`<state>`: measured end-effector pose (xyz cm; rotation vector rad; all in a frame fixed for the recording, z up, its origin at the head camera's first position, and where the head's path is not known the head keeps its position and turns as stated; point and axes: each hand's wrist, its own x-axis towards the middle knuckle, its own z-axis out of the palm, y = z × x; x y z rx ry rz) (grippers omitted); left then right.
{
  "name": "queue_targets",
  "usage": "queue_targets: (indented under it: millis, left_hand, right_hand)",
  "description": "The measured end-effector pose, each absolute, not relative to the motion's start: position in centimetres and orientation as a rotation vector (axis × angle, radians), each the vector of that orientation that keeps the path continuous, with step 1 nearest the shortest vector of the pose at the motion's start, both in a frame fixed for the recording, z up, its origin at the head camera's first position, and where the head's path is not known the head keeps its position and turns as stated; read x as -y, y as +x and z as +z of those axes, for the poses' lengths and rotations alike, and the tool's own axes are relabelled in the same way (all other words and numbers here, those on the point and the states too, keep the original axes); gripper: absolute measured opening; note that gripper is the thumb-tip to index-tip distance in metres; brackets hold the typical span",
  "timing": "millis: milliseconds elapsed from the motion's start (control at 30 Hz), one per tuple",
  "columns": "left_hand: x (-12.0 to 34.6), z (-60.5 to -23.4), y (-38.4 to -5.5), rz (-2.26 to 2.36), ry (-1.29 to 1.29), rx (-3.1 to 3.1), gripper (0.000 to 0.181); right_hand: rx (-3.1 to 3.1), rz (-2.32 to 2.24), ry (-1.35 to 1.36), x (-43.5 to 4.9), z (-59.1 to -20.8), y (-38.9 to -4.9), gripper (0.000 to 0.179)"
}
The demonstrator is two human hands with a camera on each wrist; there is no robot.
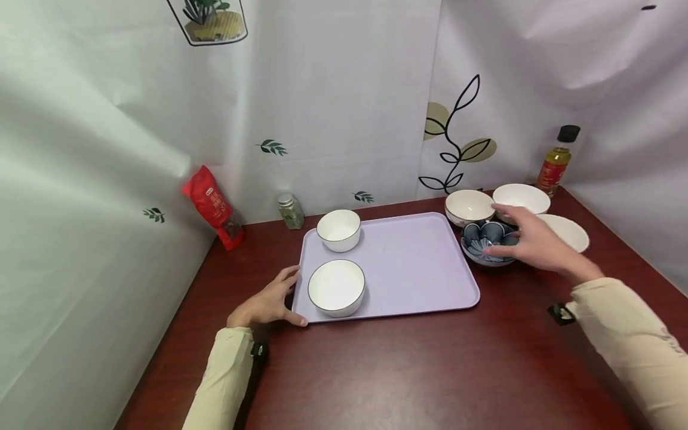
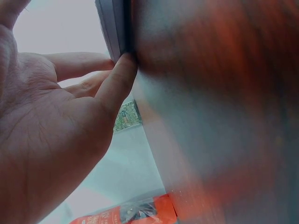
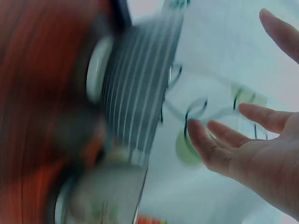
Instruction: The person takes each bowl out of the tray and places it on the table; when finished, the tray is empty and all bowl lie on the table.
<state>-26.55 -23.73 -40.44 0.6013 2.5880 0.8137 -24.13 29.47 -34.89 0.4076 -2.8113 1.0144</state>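
My left hand point(image 1: 269, 301) is at the left edge of a pale lilac tray point(image 1: 414, 263), fingers spread along the rim and thumb near the front corner. In the left wrist view the fingertips point(image 2: 125, 63) touch the tray's edge point(image 2: 112, 32). Two white bowls with dark rims, a rear one point(image 1: 338, 232) and a front one point(image 1: 337, 289), stand on the tray's left part. My right hand point(image 1: 534, 239) hovers over a blue-patterned bowl point(image 1: 486, 245), thumb and fingers apart, holding nothing. In the right wrist view that bowl's striped outer side point(image 3: 138, 88) is left of the fingers.
Around the right hand stand a cream bowl point(image 1: 469, 207), a white bowl point(image 1: 521, 197) and another white dish point(image 1: 567, 232). An oil bottle point(image 1: 555, 164) is in the back right corner. A red packet point(image 1: 212, 203) and a spice jar point(image 1: 291, 212) stand against the wall curtain.
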Motion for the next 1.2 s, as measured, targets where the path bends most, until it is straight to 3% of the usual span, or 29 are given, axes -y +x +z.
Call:
queue_targets:
  millis: [367, 767, 933, 1033, 1200]
  left_hand:
    - [23.8, -40.3, -26.6, 0.824, 0.572, -2.577, 0.12]
    - [23.8, -40.4, -26.7, 0.828, 0.561, -2.567, 0.121]
    - [23.7, -40.3, -26.7, 0.833, 0.553, -2.565, 0.121]
    - [23.6, -40.3, -26.8, 0.828, 0.552, -2.566, 0.12]
    - [23.6, -40.3, -26.8, 0.824, 0.548, -2.563, 0.121]
  right_hand:
    - [2.799, 1.118, 0.799, -18.7, -36.9, -25.3, 0.088]
    - [2.902, 1.262, 1.088, -9.1, -38.1, -25.3, 0.105]
    - [2.767, 1.296, 1.261, -6.7, -39.0, -25.7, 0.104]
    - [2.732, 1.348, 1.258, -5.8, -39.5, -26.0, 0.102]
    - [2.834, 1.382, 1.105, -5.0, -39.9, -26.1, 0.121]
